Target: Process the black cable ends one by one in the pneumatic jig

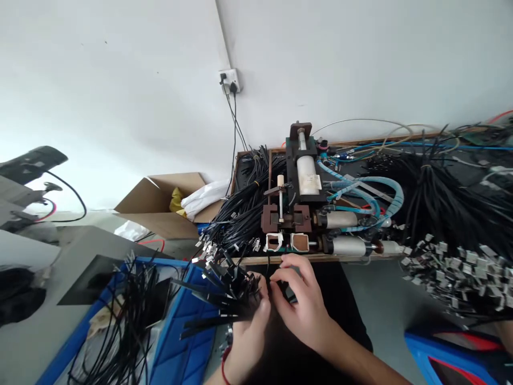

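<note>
Across the upper frame, a plain white wall (140, 91) is rising behind a wood-edged tabletop (250, 261), where a brown-and-black metal machine with white cylinders (306, 174) is standing. At lower centre, the left hand (249, 339) is gripping a bundle of black cables (234, 305); the right hand (306, 305) is hovering just beside it, whether pinching anything I cannot tell.

A long, dark-topped bench with a brown wooden front edge (250, 261) carries everything here. On its left part lies a heap of thin black cables (240, 211) with small silvery connectors. Just beside it sits a black-and-brown metal machine (294, 176) with a white cylinder. Looping blue hoses (396, 198) lie right of that, then a large, tied black cable bundle (430, 195).
</note>
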